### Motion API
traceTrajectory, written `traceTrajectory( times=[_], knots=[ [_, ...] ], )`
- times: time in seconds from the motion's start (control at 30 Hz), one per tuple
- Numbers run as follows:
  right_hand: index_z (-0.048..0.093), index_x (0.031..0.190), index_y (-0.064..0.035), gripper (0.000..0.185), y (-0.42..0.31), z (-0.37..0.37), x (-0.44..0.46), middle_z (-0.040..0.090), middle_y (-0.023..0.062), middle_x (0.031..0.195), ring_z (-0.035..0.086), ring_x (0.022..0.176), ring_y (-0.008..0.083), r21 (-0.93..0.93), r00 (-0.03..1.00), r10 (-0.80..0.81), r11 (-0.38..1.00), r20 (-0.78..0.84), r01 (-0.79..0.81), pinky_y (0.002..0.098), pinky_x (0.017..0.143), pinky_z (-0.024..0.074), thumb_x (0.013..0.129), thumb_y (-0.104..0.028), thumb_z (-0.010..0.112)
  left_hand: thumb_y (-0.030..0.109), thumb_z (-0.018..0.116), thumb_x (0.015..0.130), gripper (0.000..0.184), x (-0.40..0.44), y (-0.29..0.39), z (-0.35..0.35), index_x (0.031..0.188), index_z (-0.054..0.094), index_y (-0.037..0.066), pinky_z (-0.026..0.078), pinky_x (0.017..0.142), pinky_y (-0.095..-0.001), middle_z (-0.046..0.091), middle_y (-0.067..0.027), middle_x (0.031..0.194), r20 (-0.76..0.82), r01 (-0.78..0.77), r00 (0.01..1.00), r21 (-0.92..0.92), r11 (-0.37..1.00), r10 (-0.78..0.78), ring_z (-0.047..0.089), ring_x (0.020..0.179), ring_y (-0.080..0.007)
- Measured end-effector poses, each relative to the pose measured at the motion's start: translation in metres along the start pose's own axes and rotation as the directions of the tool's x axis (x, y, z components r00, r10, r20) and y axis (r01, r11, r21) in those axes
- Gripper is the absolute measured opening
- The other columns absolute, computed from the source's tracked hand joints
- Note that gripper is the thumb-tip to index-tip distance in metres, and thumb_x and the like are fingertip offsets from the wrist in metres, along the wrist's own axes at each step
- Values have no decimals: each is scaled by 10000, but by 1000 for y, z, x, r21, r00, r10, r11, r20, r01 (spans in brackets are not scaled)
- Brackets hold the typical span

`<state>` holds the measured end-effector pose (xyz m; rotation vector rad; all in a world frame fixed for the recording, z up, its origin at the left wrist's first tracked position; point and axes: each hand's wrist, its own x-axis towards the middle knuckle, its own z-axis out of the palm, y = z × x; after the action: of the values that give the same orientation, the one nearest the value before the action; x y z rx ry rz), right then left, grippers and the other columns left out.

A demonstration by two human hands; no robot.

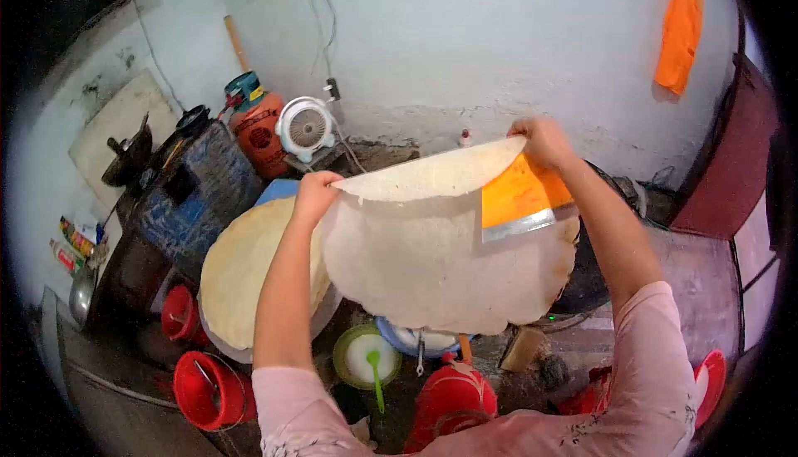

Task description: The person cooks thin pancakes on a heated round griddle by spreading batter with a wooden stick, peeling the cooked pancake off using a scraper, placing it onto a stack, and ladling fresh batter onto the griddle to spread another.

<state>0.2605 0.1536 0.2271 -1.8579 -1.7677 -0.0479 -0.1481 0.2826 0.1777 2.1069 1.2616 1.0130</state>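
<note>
- Pink sleeves (648,341) lie nearest the camera, with both bare forearms reaching forward from them.
- Left hand (314,197) is closed, pinching one end of the upper edge of a large, thin flatbread (416,266).
- Right hand (544,143) is closed too, gripping the other end of that edge, a bit higher than the left.
- The flatbread hangs between the hands, in the middle of the view, its top folded over in a pale flap and its lower rim uneven.
- An orange scraper (524,187) with a metal edge sits just below the right hand, in front of the flatbread; whether the fingers hold it, I cannot tell.
- Left of the hanging piece, a round, yellowish flatbread (241,278) lies on a tray (229,352), partly behind the left forearm.
- Below are a green bowl (341,370) of something white, with a green spoon (376,374) in it, and a blue basin (386,332), partly covered.
- A red bucket (187,399) stands near the tray.
</note>
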Motion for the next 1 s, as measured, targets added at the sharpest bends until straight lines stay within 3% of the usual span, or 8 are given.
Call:
traceTrajectory(
  times=[0.1, 0.2, 0.3, 0.5, 0.57, 0.63, 0.77, 1.0],
  knots=[
    [640, 916, -98, 205, -67, -18, 44, 635, 143, 895, 597, 850, 317, -97, 984, -122, 989, -127, 110, 383, 734, 472, 733, -91, 549, 55, 630, 696, 148, 28, -23, -27, 829, 669, 5, 456, 550, -263, 630, -56, 698, -208, 179, 954, -192, 965, -218, 576, 602, -125],
    [628, 917, -91, 219, -136, -42, 73, 636, 140, 872, 607, 789, 322, -143, 897, -292, 955, -331, 258, 375, 683, 479, 704, -94, 578, -9, 580, 710, 204, 35, 1, -100, 901, 649, 7, 458, 554, -250, 628, -60, 764, -436, -39, 889, -374, 927, -139, 568, 613, -128],
    [626, 909, -90, 206, -207, -54, 57, 642, 130, 835, 622, 785, 317, -13, 757, -386, 894, -528, 447, 381, 674, 491, 715, -83, 558, -33, 557, 729, 236, -6, 17, -188, 952, 628, -6, 456, 673, -245, 630, -51, 862, -685, -355, 721, -231, 906, 108, 573, 751, -119],
    [612, 1013, -71, 363, -244, 56, -33, 597, 125, 1088, 616, 896, 253, 137, 605, -645, 624, -467, 770, 271, 735, 491, 673, 55, 617, 0, 599, 720, 284, -201, -31, -208, 1003, 613, 6, 395, 933, -331, 583, -133, 1107, -803, -267, 499, 215, 939, 326, 531, 1063, -243],
    [597, 1043, -136, 418, -244, 116, -56, 572, 97, 1138, 589, 946, 296, 435, 787, -575, 663, -225, 609, 362, 771, 502, 645, -6, 593, -26, 597, 716, 273, -256, -81, -193, 982, 628, 23, 379, 950, -343, 570, -133, 1120, -695, -50, 615, 436, 899, 371, 517, 1081, -262],
    [537, 1137, -146, 451, -239, 172, -73, 538, 114, 1183, 564, 983, 312, 489, 861, -493, 724, -125, 486, 376, 788, 492, 702, -42, 596, -113, 546, 666, 344, -290, -130, -169, 965, 638, 28, 377, 953, -341, 546, -133, 1136, -722, 41, 676, 238, 971, 148, 497, 1105, -272],
    [428, 1242, -154, 528, -210, 202, -100, 510, 127, 1215, 550, 1002, 324, 419, 879, -473, 810, 55, 410, 385, 812, 479, 751, -122, 619, -197, 423, 551, 474, -328, -223, -145, 921, 642, 1, 370, 958, -330, 532, -108, 1077, -587, 159, 805, 77, 984, -84, 476, 1117, -272],
    [491, 1208, -85, 499, -107, 179, -127, 560, 154, 1147, 563, 1015, 306, 343, 979, -65, 939, 193, -5, 344, 842, 456, 733, -56, 639, -160, 476, 549, 353, -329, -250, -147, 819, 645, -9, 445, 783, -338, 568, -146, 891, -480, 239, 877, 434, 869, -2, 546, 898, -298]
  ],
)
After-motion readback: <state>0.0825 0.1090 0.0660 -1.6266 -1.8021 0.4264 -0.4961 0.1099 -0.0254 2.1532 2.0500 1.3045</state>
